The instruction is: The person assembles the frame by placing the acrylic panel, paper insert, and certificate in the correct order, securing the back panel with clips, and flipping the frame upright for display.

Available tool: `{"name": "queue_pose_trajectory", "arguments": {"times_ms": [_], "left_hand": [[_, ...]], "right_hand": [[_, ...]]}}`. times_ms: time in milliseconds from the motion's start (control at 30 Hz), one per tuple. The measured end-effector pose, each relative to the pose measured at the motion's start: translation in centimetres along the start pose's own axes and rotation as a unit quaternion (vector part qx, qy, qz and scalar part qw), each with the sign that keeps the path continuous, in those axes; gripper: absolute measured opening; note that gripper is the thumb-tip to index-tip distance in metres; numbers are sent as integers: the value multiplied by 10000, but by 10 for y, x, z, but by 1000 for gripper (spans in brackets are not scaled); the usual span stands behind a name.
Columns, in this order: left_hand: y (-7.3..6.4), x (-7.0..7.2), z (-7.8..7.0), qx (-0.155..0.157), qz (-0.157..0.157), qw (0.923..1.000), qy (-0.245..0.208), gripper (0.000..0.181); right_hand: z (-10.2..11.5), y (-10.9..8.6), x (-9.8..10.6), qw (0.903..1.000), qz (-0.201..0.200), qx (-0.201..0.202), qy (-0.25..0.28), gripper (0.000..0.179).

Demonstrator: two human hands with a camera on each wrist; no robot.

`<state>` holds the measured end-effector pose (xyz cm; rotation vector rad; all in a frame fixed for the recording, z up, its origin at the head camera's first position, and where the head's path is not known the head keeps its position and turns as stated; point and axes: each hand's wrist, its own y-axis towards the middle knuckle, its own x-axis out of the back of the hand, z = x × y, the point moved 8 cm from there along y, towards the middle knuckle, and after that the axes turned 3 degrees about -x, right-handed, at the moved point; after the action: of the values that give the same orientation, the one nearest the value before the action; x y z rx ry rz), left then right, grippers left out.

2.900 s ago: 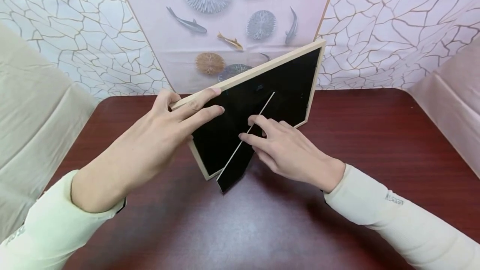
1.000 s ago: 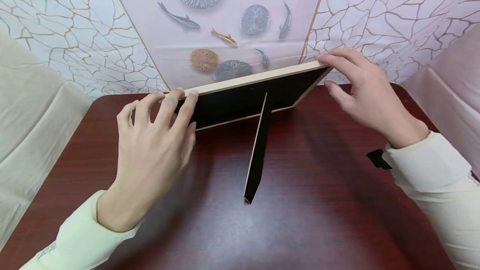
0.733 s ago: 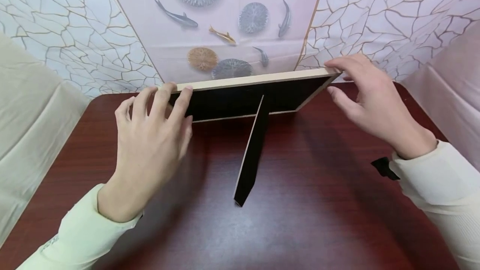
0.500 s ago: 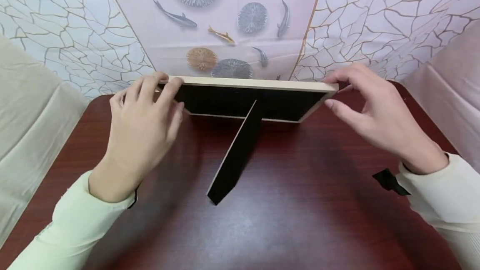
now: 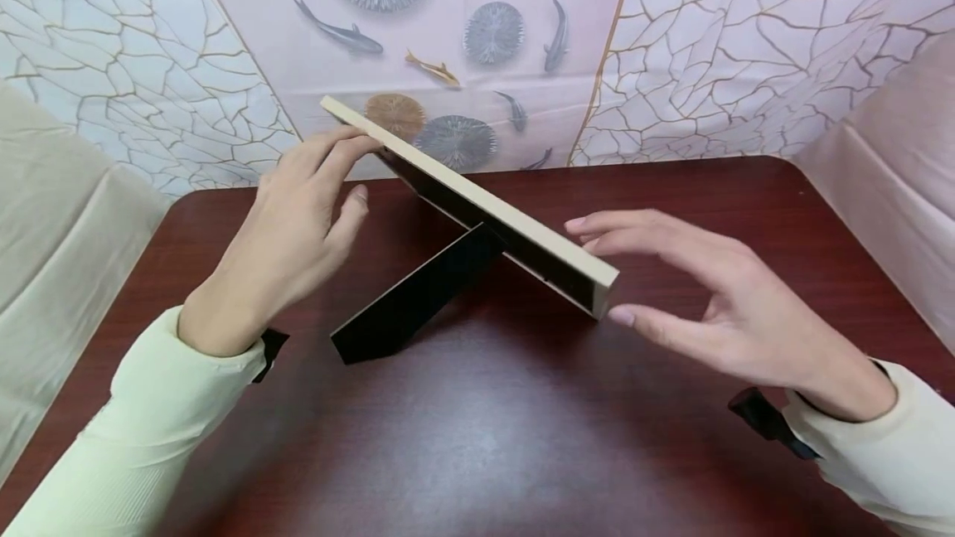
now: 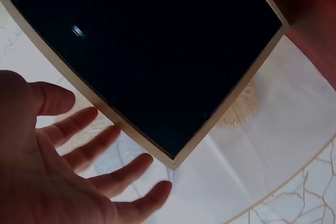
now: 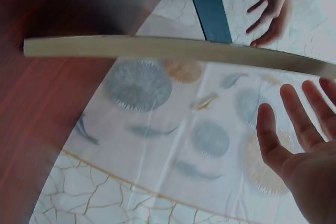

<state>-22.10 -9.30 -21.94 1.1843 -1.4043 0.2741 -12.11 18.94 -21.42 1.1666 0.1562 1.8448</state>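
A picture frame (image 5: pixel 492 204) with a pale wooden edge stands on the table, turned at an angle, its black back towards me. From that back a black easel leg (image 5: pixel 418 298) slants out to the left, down to the tabletop. My left hand (image 5: pixel 287 230) has its fingertips on the frame's upper edge near the left end; in the left wrist view its fingers (image 6: pixel 79 124) are spread along the rim. Close to the right end, my right hand (image 5: pixel 724 301) is spread and loose, holding nothing. Its thumb is near the corner; contact cannot be told. The frame's front is hidden.
A dark red-brown wooden table (image 5: pixel 477 454) lies beneath. Behind it hangs a patterned cloth (image 5: pixel 477 23) with fish and round shapes. Pale fabric (image 5: pixel 67 272) closes off the left side, and more (image 5: pixel 888 147) the right.
The frame has turned on the table: its right end came towards me, its left end went back, and the leg swung left. My right hand moved from the leg to the frame's right end, then loosened.
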Motion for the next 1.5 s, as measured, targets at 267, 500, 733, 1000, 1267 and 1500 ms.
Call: {"name": "queue_pose_trajectory", "arguments": {"times_ms": [267, 500, 733, 1000, 1267, 1500], "left_hand": [[15, -11, -4, -322, 474, 9957, -734, 44], [26, -17, -4, -478, 611, 9917, -1024, 44], [31, -20, -8, -648, 656, 9898, -1085, 45], [13, -13, -14, -884, 531, 9921, -720, 43], [-38, 14, -55, -1757, 5, 9844, -132, 43], [-79, 24, -108, -3253, -490, 9443, -37, 45]], "right_hand": [[18, 7, -28, 9937, 393, 894, 546, 51], [34, 18, -51, 9879, 581, 1413, 261, 50], [43, 24, -69, 9867, 711, 1457, -143, 49], [30, 30, -56, 9891, 225, 1382, -451, 37], [-39, 69, -34, 9923, 36, 305, -1201, 51], [-75, 129, -22, 9905, 277, -454, -1270, 60]]}}
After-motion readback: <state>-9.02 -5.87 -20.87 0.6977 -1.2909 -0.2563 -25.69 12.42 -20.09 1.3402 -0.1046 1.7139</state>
